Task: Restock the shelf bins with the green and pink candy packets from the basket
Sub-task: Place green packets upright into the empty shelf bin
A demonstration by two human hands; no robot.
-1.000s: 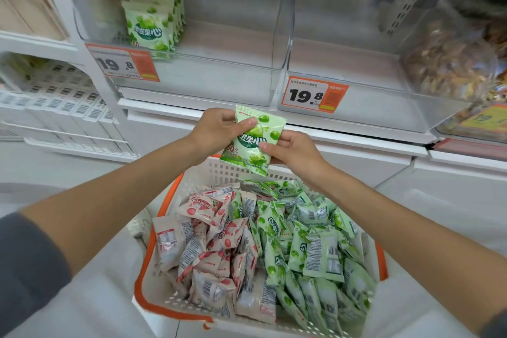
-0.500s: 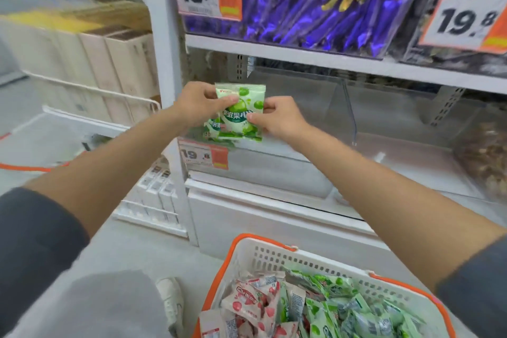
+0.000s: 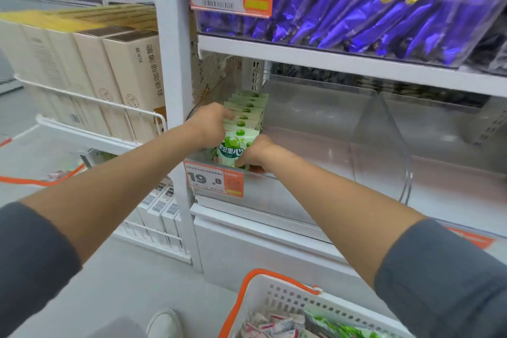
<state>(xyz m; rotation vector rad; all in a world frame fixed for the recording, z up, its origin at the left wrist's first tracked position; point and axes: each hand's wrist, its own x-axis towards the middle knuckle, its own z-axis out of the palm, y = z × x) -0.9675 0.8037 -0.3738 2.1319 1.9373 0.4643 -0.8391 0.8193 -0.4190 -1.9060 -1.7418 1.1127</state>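
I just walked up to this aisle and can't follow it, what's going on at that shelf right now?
A person is restocking candy. Their right hand pinches the lower corner of a green packet at the front of the clear bin, ahead of a row of green packets standing there. The left hand is at the packet's top; its grip is hard to read. The basket below holds pink packets and more green ones.

Right of the row of green packets (image 3: 248, 107), the floor of the bin (image 3: 310, 145) lies open up to the clear divider (image 3: 384, 140), under the shelf board (image 3: 329, 63). Left of the row, the white post (image 3: 175, 90) blocks. In front of it, the left hand (image 3: 210, 125), the right hand (image 3: 253, 152), the front packet (image 3: 233, 148) between them and the bin's low wall crowd the way
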